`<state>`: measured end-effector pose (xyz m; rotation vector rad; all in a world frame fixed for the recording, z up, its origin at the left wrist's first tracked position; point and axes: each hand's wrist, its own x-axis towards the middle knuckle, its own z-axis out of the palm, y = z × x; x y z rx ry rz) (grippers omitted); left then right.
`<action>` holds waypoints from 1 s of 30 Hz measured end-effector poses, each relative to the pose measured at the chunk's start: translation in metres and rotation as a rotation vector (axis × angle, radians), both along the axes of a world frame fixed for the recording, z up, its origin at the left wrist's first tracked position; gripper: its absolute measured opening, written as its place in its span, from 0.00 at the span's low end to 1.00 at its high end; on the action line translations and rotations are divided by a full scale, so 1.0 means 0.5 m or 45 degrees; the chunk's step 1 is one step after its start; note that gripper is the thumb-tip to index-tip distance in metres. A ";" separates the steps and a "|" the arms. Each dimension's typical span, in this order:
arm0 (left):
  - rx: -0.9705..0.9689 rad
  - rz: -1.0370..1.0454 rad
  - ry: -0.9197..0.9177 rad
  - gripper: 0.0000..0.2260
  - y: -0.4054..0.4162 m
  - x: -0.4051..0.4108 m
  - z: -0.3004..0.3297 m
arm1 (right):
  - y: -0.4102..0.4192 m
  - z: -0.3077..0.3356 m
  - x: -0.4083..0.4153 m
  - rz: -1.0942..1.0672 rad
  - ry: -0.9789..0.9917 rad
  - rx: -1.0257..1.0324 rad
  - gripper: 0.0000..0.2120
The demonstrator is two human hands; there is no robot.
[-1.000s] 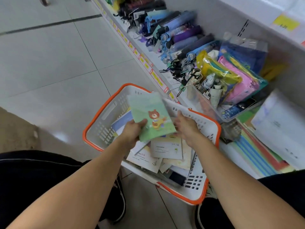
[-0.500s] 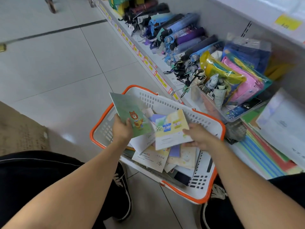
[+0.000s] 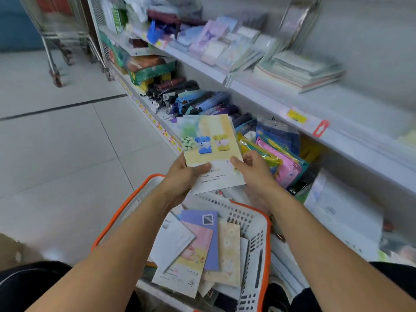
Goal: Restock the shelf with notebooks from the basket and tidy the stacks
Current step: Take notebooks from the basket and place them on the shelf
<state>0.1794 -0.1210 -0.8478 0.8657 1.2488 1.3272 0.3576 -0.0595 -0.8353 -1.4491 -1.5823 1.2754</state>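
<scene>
your left hand [image 3: 180, 176] and right hand [image 3: 254, 170] both grip a notebook [image 3: 209, 145] above the basket [image 3: 263, 244], shelf [image 3: 258, 91] at 1 o'clock.

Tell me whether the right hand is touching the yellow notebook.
Touching. The head view shows the right hand with its thumb lying on the lower right of the yellow notebook; the left hand grips the other side.

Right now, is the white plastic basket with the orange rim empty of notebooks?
No, the white plastic basket with the orange rim holds several loose notebooks, while both hands grip a yellow cartoon-cover notebook above it.
</scene>
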 end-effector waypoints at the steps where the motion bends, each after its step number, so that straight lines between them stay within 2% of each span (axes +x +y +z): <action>1: 0.037 -0.005 0.028 0.17 0.017 0.003 0.030 | -0.002 0.036 0.010 -0.013 0.114 -0.077 0.14; 3: 0.124 -0.051 0.093 0.18 0.052 0.009 0.098 | -0.006 0.110 0.035 0.115 0.409 -0.275 0.15; 6: 0.225 -0.074 0.207 0.15 0.120 0.020 0.204 | -0.007 0.224 0.066 0.245 0.473 -0.150 0.10; 9: 0.264 -0.077 0.292 0.16 0.199 0.049 0.321 | 0.047 0.309 0.080 0.043 0.715 -0.047 0.09; 12: 0.209 -0.037 0.204 0.18 0.265 0.081 0.407 | 0.147 0.364 0.108 -0.252 1.069 -0.133 0.08; 14: 0.157 -0.056 0.186 0.17 0.298 0.100 0.426 | 0.239 0.379 0.131 -0.432 1.220 -0.180 0.10; 16: 0.118 -0.084 0.202 0.16 0.323 0.114 0.421 | 0.339 0.381 0.144 -0.537 1.259 -0.229 0.11; 19: 0.098 -0.128 0.239 0.15 0.349 0.126 0.400 | 0.454 0.369 0.151 -0.556 1.038 -0.246 0.18; 21: 0.092 -0.138 0.226 0.15 0.364 0.130 0.385 | 0.491 0.366 0.153 -0.486 0.813 -0.205 0.18; 24: 0.077 -0.150 0.246 0.14 0.376 0.131 0.363 | 0.524 0.351 0.149 -0.462 0.390 -0.082 0.17; 28: 0.055 -0.107 0.255 0.12 0.387 0.125 0.342 | 0.545 0.330 0.162 -0.438 -0.357 0.148 0.25; 30: 0.038 -0.099 0.263 0.12 0.391 0.120 0.333 | 0.536 0.329 0.175 -0.403 -0.626 0.292 0.31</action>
